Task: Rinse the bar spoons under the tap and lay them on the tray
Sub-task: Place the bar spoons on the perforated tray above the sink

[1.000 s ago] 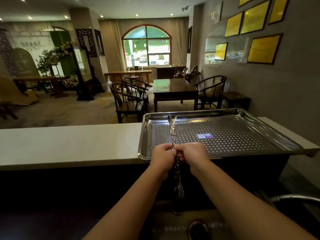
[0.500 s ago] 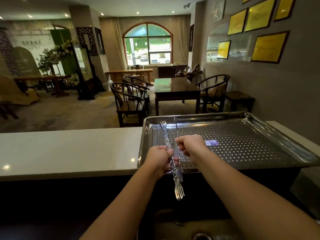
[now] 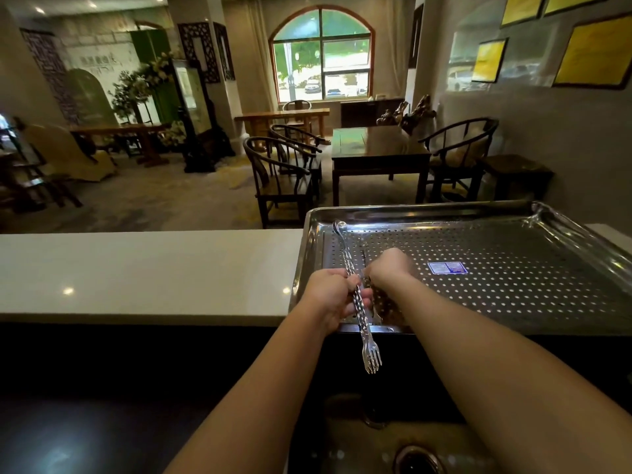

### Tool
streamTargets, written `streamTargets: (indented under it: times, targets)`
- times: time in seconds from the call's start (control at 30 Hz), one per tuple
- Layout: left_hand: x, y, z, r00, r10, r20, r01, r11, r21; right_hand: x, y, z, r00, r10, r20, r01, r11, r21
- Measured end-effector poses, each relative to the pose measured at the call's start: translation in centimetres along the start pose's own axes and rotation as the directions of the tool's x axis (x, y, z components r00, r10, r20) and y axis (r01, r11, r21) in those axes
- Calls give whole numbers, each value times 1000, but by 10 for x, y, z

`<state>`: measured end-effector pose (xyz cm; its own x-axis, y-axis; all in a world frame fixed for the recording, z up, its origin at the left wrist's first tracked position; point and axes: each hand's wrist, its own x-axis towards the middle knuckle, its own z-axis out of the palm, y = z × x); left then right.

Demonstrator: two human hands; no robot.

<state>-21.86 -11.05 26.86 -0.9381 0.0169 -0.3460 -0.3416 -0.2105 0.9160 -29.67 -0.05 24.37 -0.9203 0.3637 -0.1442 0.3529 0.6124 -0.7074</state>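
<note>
- A person stands at a dark sink [image 3: 345,449]; a perforated steel tray [image 3: 513,295] sits on the counter behind it, and every place below is given from that tray.
- The left hand [image 3: 330,295] is closed around the twisted stem of a bar spoon [image 3: 355,295] at the tray's near left corner. Its bowl reaches toward the tray's far left rim; its fork end hangs past the near edge, over the sink.
- The right hand [image 3: 388,268], blurred, is over the tray's left part, beside the left hand. It seems to be setting down a second spoon [image 3: 364,260], but I cannot tell whether the fingers are pinching it or spread.
- To do this step well, lower each spoon flat along the left rim, parallel and apart, and release only once it rests.
- Half a second earlier, both hands were nearer the front edge, and the right-hand spoon was held higher above the tray.
</note>
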Motion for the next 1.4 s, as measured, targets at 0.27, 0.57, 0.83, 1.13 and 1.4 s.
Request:
streamTargets:
  times: [0.27, 0.57, 0.83, 1.13, 1.4]
  targets:
    - [6, -2, 2, 1000, -18, 10, 18, 1000, 7, 6, 2, 5, 997, -49, -51, 39, 985, -170]
    - [8, -3, 1, 999, -37, 28, 35, 997, 62, -19, 9, -6, 989, -24, 146, -46, 889, 455]
    - [5, -2, 2, 994, -64, 92, 59, 997, 55, -57, 22, -23, 964, -117, 239, -40, 823, 566]
    - [12, -8, 1, 992, -116, 54, 118, 992, -42, -64, 34, -29, 930, -229, 287, 43, 845, 533]
    - [17, -9, -2, 991, -123, 54, 125, 991, -37, -57, 32, -27, 914, -178, 364, -52, 840, 541]
